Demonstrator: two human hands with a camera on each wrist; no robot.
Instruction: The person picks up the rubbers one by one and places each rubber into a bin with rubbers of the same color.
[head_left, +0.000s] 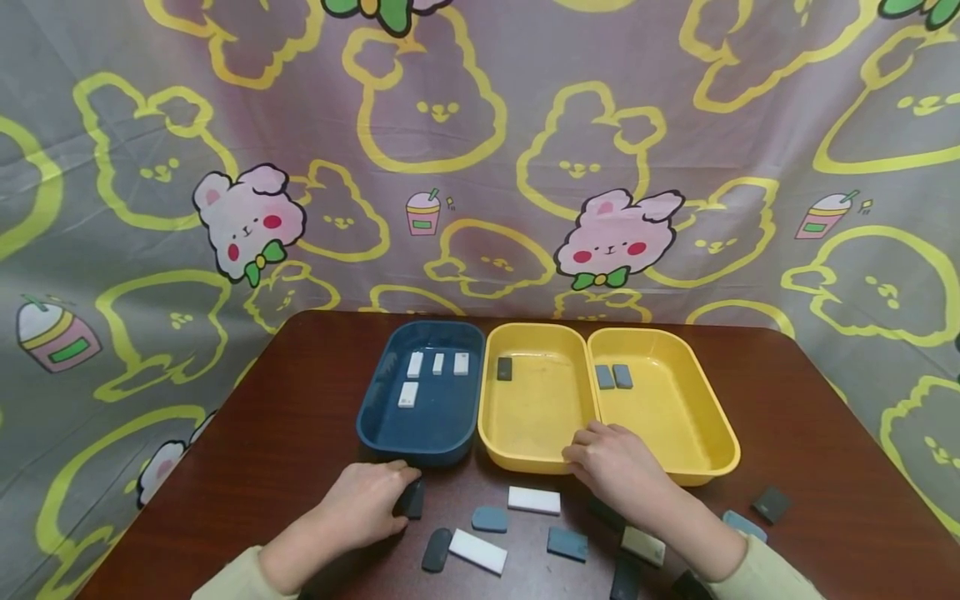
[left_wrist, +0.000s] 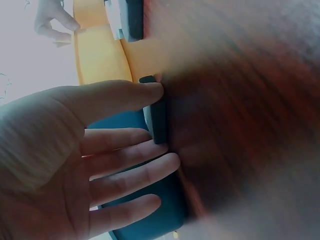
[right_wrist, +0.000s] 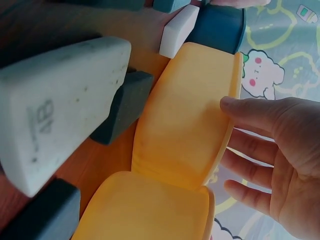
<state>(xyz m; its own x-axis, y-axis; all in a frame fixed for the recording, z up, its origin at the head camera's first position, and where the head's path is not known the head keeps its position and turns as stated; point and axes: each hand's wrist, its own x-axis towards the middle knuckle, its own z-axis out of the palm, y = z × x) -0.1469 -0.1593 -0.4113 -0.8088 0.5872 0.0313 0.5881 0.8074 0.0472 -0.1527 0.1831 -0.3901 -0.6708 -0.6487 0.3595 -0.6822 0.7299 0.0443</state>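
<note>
My left hand point(head_left: 365, 504) is at the table in front of the blue tray point(head_left: 422, 450). Its thumb and fingers pinch a black eraser point(head_left: 410, 500) by its ends; in the left wrist view the same eraser point(left_wrist: 156, 117) stands between thumb and fingertips. My right hand point(head_left: 618, 462) is over the front rim of the middle yellow tray point(head_left: 525, 460). In the right wrist view that hand point(right_wrist: 272, 145) has spread fingers holding nothing, the thumb tip at the tray's rim. White erasers point(head_left: 408, 394) lie in the blue tray, and one dark eraser point(head_left: 505, 368) in the middle tray.
The right yellow tray point(head_left: 697, 417) holds two grey-blue erasers point(head_left: 622, 377). Loose on the table are white erasers point(head_left: 534, 500), blue ones point(head_left: 490, 519), a dark rounded one point(head_left: 437, 550) and an olive one point(head_left: 642, 546). A patterned curtain point(head_left: 480, 167) hangs behind.
</note>
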